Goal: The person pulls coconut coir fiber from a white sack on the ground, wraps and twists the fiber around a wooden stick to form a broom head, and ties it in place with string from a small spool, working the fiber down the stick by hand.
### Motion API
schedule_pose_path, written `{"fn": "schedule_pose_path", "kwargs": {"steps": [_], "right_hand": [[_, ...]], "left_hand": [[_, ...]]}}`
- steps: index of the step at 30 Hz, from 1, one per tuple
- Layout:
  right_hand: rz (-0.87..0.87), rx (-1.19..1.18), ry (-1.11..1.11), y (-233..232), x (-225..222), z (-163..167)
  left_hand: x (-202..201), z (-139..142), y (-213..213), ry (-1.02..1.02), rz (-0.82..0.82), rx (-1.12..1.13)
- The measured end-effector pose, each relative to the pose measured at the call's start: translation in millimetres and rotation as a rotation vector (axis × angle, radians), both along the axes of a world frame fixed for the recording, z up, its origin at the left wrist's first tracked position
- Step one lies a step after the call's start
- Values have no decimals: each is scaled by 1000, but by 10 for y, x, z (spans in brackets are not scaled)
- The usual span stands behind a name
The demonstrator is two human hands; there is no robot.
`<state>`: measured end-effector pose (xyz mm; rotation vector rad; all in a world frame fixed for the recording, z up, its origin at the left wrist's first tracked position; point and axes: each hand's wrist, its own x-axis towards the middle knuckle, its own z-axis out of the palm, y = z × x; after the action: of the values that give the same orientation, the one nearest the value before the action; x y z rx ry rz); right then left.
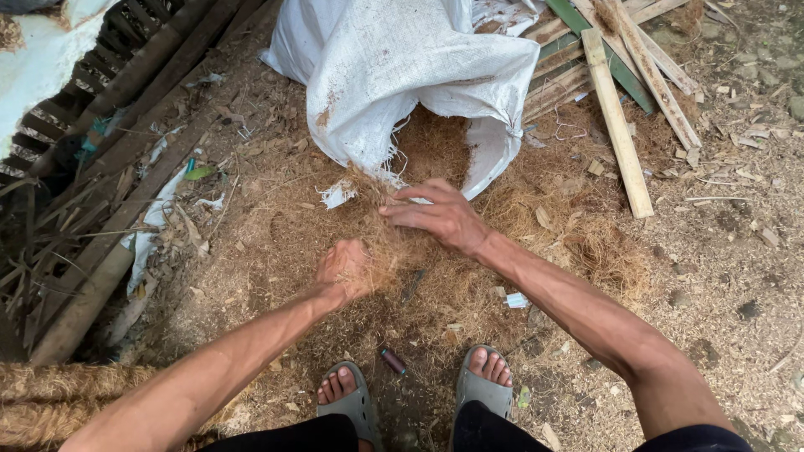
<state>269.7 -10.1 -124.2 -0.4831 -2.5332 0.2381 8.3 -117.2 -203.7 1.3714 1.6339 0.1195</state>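
Two hands, left hand (343, 269), right hand (440, 216), gathering one fibre pile (394, 243); one sack (402, 75).

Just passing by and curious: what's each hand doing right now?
Left hand: closed on a clump of brown fibre.
Right hand: open, fingers spread, resting on the fibre.

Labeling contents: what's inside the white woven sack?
The white woven sack lies on its side, mouth open toward the person. Brown fibre shows inside the mouth and spills onto the ground, where both hands are in it. The fabric hides the sack's deeper contents.
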Motion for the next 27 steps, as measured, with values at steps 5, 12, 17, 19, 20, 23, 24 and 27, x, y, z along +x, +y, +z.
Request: {"fn": "schedule_pose_path", "kwargs": {"steps": [5, 12, 17, 19, 20, 23, 24, 27], "right_hand": [[258, -369, -116, 70, 76, 145], [13, -790, -276, -48, -72, 239], [116, -496, -317, -114, -170, 256], [37, -442, -638, -157, -185, 289], [48, -287, -522, -180, -197, 306], [29, -21, -478, -223, -249, 342], [-11, -59, -668, -211, -272, 350], [-103, -487, -696, -149, -302, 367]], "left_hand": [[-77, -207, -15, -264, 112, -67], [-11, -77, 2, 36, -95, 10], [149, 176, 101, 240, -285, 109], [143, 200, 105, 237, -304, 205], [120, 196, 91, 258, -320, 214], [46, 153, 46, 33, -203, 293], [36, 146, 44, -87, -134, 328], [66, 215, 78, -13, -254, 495]]}}
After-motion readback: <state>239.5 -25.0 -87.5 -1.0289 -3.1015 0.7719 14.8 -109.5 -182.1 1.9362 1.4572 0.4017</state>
